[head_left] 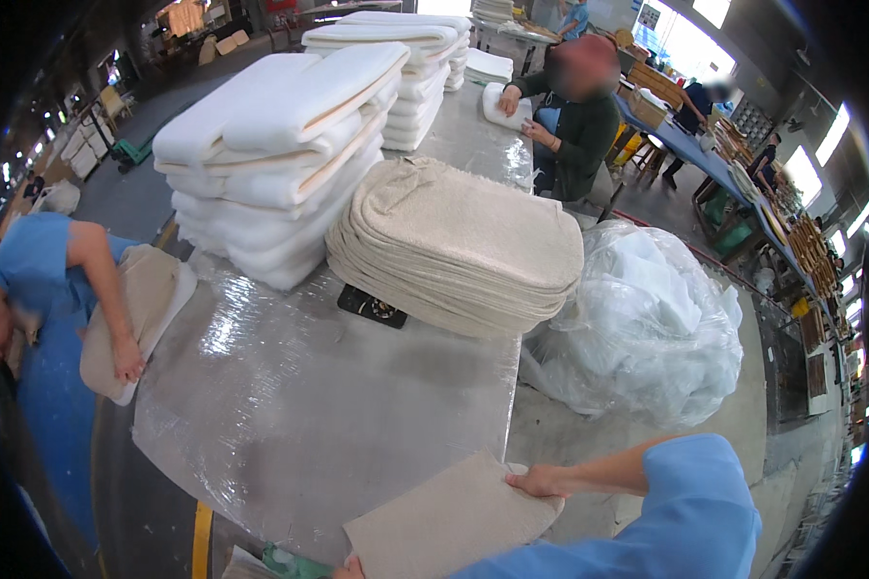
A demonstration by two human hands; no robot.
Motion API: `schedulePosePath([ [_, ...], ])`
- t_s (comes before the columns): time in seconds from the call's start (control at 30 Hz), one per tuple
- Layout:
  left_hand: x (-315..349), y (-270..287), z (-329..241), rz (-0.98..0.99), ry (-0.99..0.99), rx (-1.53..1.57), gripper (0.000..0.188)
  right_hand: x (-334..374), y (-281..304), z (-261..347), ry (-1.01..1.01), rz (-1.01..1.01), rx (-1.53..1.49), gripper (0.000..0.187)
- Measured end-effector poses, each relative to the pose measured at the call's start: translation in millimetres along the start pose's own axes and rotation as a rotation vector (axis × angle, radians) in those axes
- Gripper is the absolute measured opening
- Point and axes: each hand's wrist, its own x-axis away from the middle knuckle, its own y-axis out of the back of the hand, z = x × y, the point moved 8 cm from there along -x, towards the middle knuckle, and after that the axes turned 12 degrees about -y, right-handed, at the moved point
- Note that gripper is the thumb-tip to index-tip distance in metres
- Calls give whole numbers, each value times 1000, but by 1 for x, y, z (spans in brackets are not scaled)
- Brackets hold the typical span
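A beige piece of textured fabric [454,521] with a straight left end and a rounded right end is stretched over the table's near edge. At its upper right edge, my right hand [539,480] pinches the cloth, thumb on top. My left hand [350,569] holds its lower left corner, mostly cut off by the picture's lower edge. Farther up the table lies a thick stack of similar beige fabric pieces [463,232] with rounded ends. A flat black object with a light pattern [371,307] sticks out from under that stack.
Tall stacks of folded white padding [270,174] stand on the plastic-covered table [290,415]. A clear bag of white stuffing [647,323] sits at the right. One person [579,125] handles white padding across the table; another [58,270] bends over a beige piece at the left.
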Motion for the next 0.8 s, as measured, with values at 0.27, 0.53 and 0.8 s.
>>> schedulePosePath([
  [0.27, -20, -15, 23, 68, 198, -66, 80, -28, -1, 18, 70, 120, 87, 106],
  [0.53, -18, -7, 17, -21, -25, -104, 74, -36, 2, 45, 292, 81, -19, 107],
  [0.8, 0, 33, -9, -308, 0, 683, 61, -65, 14, 8, 489, -67, -389, 101],
])
